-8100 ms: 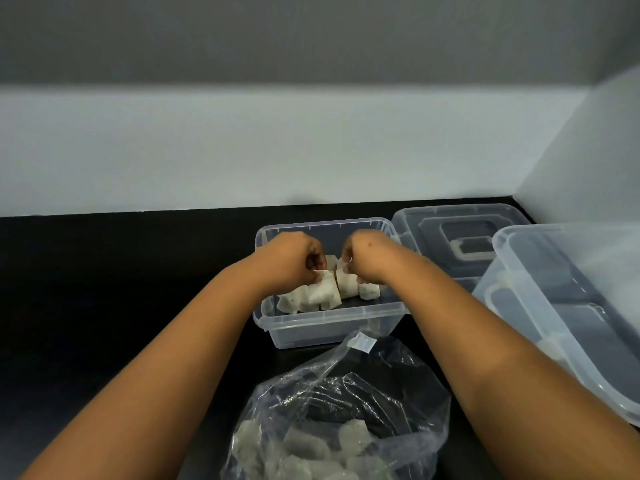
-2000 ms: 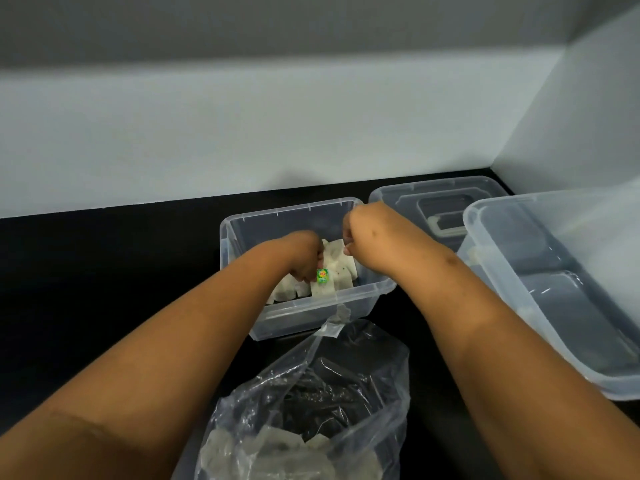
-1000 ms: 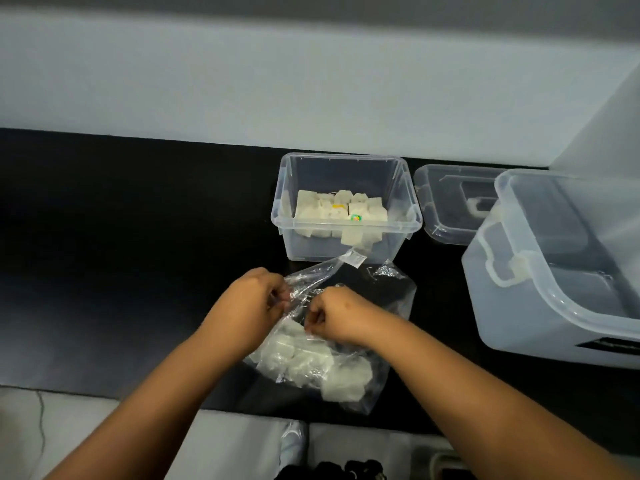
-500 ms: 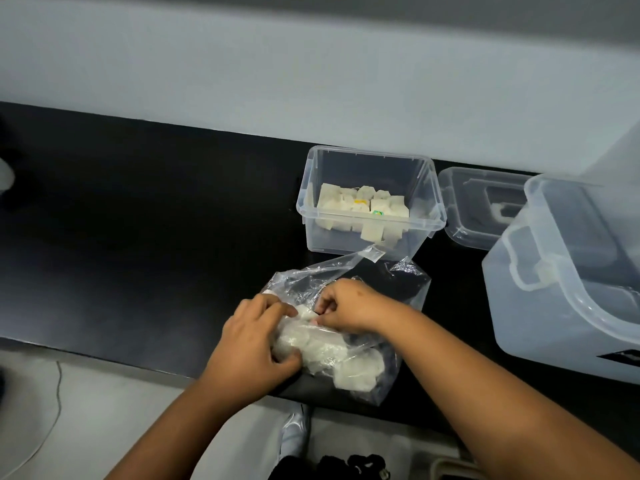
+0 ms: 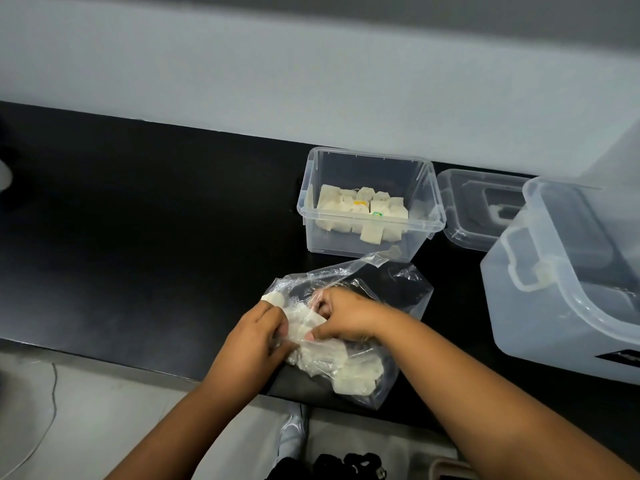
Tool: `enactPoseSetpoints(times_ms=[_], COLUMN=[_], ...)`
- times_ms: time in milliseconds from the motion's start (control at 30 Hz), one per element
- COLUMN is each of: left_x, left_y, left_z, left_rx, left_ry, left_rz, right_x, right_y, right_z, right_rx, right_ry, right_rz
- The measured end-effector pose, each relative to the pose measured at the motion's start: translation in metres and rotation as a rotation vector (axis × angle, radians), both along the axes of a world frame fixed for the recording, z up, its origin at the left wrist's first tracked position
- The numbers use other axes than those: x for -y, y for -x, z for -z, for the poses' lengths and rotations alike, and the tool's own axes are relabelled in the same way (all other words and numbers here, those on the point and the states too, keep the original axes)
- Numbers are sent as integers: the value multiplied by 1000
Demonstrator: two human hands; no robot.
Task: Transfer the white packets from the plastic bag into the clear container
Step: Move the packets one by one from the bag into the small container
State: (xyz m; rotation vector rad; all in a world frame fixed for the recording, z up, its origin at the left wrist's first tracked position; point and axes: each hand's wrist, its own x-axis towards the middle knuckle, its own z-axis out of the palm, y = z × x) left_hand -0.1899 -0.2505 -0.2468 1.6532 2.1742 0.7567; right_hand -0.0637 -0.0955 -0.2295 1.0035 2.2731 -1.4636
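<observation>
A crumpled clear plastic bag [image 5: 401, 299] lies at the front edge of the black table, with several white packets [image 5: 353, 375] bunched in its near end. My left hand [image 5: 254, 336] grips the bag from the outside at its left. My right hand [image 5: 346, 315] is inside the bag's mouth, fingers closed on a white packet. Behind the bag stands the small clear container [image 5: 429, 216], open, with several white packets [image 5: 363, 211] piled in it.
A clear lid [image 5: 464, 220] lies right of the container. A large clear storage bin [image 5: 554, 306] with a latch handle stands at the right. A white wall runs behind the black table [image 5: 138, 237]. Floor and a shoe show below the table's front edge.
Both hands left the container and came down to the bag. The left hand now grips the bag from outside and the right hand has gone in among the packets.
</observation>
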Motion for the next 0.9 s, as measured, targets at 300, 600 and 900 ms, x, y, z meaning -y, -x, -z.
enactPoseSetpoints(times_ms=[300,600,900], left_x=[-5,-12,-46], left_y=[7,7,-32], left_z=[-3,-9,-49], left_rx=[28,8,-62], left_ry=[29,100,-163], left_rz=[29,110,315], right_x=[-15,-46,-39], right_y=[-23,-58,-63], right_z=[5,-3,-7], right_rx=[-113,-99,-26], right_ry=[51,-80,-270], right_rz=[179,389,356])
